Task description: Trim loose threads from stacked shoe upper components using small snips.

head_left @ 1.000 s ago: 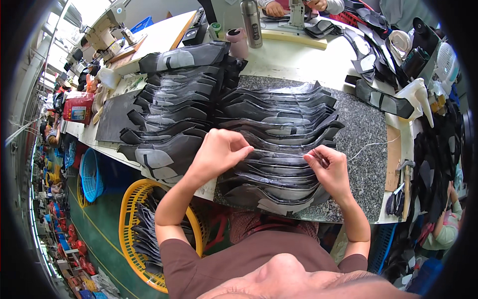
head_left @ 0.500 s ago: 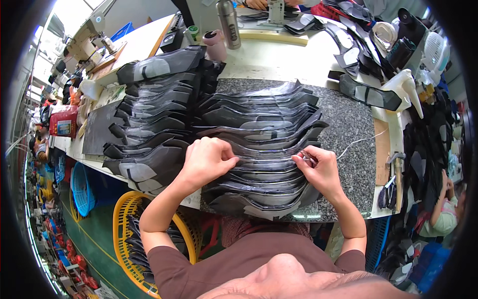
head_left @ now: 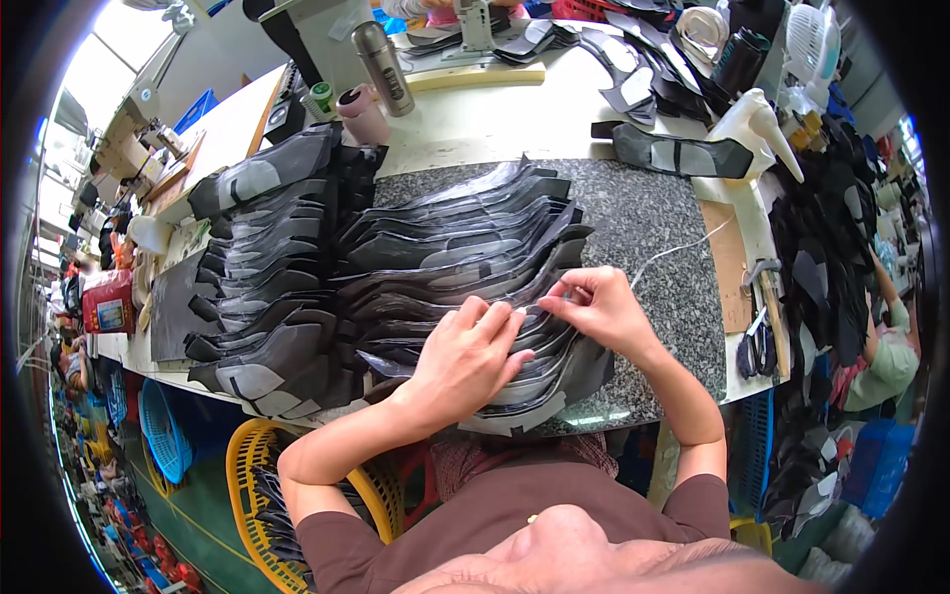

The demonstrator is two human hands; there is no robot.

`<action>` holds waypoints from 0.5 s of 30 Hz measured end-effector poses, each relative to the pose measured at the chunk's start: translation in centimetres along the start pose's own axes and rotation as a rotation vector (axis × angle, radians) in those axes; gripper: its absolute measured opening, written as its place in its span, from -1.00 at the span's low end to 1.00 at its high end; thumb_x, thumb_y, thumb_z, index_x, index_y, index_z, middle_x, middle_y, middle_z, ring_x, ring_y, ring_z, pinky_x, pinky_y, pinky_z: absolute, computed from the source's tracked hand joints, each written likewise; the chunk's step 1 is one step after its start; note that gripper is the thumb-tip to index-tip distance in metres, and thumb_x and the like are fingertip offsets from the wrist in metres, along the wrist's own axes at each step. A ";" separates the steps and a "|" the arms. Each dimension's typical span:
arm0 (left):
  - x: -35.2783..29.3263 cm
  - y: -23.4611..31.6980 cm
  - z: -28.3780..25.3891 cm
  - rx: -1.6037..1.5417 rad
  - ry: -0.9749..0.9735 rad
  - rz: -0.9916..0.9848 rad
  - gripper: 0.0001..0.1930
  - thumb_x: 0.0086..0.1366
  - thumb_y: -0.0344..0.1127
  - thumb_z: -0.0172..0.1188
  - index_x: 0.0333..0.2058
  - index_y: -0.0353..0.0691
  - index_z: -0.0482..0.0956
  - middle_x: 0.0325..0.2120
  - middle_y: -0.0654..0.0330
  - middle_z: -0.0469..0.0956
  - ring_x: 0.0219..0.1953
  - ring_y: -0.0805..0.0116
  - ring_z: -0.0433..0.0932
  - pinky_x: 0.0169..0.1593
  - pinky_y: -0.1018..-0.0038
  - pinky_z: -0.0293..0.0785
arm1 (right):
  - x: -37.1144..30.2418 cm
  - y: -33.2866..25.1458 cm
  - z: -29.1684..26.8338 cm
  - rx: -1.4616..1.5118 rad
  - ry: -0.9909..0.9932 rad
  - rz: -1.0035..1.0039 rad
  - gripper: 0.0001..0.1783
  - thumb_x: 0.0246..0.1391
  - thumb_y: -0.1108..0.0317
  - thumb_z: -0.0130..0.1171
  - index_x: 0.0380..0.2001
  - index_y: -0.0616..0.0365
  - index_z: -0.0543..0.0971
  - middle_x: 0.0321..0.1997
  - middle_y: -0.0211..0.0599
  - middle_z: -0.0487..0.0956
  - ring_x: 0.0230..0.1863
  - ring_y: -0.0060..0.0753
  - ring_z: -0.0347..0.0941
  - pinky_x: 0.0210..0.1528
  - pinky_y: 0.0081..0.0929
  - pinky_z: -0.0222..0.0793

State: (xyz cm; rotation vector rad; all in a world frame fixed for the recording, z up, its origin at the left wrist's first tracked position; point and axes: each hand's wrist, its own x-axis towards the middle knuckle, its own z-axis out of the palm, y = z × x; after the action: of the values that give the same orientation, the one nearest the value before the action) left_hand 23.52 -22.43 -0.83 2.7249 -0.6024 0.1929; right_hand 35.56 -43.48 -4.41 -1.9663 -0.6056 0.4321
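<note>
In front of me a long row of black shoe-upper pieces [head_left: 426, 252] lies overlapped like shingles, with grey patches and pale edges. Across the near part of this row lies my left hand [head_left: 467, 358], its thumb apart from the fingers and its fingertips touching the edges of the pieces. My right hand [head_left: 599, 309] is closed in a pinch just beyond those fingertips, at the right side of the row. Whatever sits between its thumb and forefinger is too small to make out. To the left runs a second row of black pieces [head_left: 262, 267].
The rows lie on a speckled stone slab [head_left: 658, 267]. Scissors [head_left: 759, 342] and a hammer [head_left: 772, 302] lie at its right. A steel flask [head_left: 383, 69], a pink thread cone [head_left: 362, 116] and a white bottle [head_left: 757, 134] stand farther back. A yellow basket [head_left: 242, 495] is below left.
My left hand has moved right across the row, and its pinch has loosened. The right hand has shifted slightly up and left in the picture. The whole view has turned a little.
</note>
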 end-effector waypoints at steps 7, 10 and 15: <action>1.0 -0.1 -0.1 0.076 -0.084 -0.003 -0.55 0.35 -0.17 0.23 0.14 -0.28 0.61 -0.08 0.15 0.46 -0.05 0.18 0.43 0.02 0.24 0.43 | 2.0 2.3 -2.3 -0.148 0.066 -0.169 -0.78 0.06 0.32 0.52 -0.41 0.25 0.72 -0.69 -0.45 0.45 -0.60 -0.72 0.26 -0.54 -0.54 0.20; 1.9 -0.1 0.0 0.096 -0.128 0.004 -0.49 0.28 -0.16 0.23 0.16 -0.28 0.60 -0.07 0.13 0.46 -0.07 0.16 0.42 -0.01 0.23 0.41 | 2.9 3.4 -1.8 -0.253 0.098 -0.271 -0.79 0.02 0.31 0.52 -0.39 0.21 0.71 -0.63 -0.31 0.53 -0.60 -0.44 0.42 -0.50 -0.43 0.34; 2.9 0.5 0.5 0.201 -0.147 0.003 -0.35 0.10 -0.13 0.21 0.18 -0.30 0.57 -0.08 0.08 0.47 -0.06 0.13 0.42 -0.05 0.23 0.35 | 2.8 3.2 -1.2 -0.238 0.261 -0.452 -0.72 0.01 0.16 0.51 -0.35 0.09 0.67 -0.54 -0.28 0.56 -0.41 -0.16 0.62 -0.39 -0.22 0.48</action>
State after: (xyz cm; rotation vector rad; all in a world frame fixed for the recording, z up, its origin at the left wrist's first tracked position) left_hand 25.89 -24.16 -0.55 2.9519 -0.6598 0.0563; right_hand 39.24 -43.90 -6.86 -1.9863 -0.9328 -0.1812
